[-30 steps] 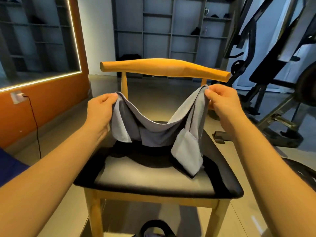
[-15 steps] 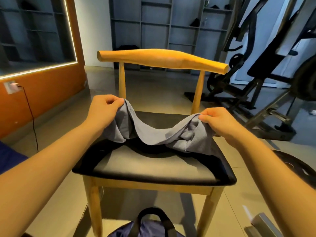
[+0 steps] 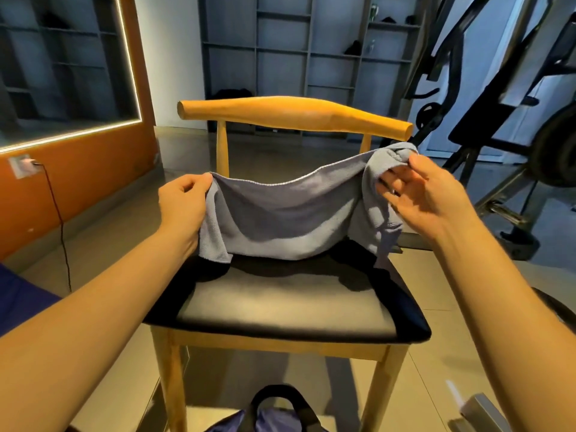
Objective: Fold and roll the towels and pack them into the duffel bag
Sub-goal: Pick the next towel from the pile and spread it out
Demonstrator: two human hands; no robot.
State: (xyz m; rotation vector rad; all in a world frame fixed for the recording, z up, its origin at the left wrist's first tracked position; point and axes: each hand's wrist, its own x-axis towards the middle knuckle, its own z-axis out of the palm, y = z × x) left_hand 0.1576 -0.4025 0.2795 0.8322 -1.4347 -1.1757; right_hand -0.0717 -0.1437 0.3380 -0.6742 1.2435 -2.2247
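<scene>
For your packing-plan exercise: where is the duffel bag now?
Head view: the duffel bag sits on the floor at the bottom centre, just in front of the chair.

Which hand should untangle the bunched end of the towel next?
Right hand, likely: it holds the bunched end of the towel above the chair seat. The left hand pinches the other corner, which looks flat, and serves as anchor.

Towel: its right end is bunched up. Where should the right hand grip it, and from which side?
Take the towel at its top right corner, in the bunch beside the right hand, pinching from the outer right side with the thumb on the near face. The top hem leads there from the left hand, which pinches the other corner; the cloth below hangs twisted.
</scene>
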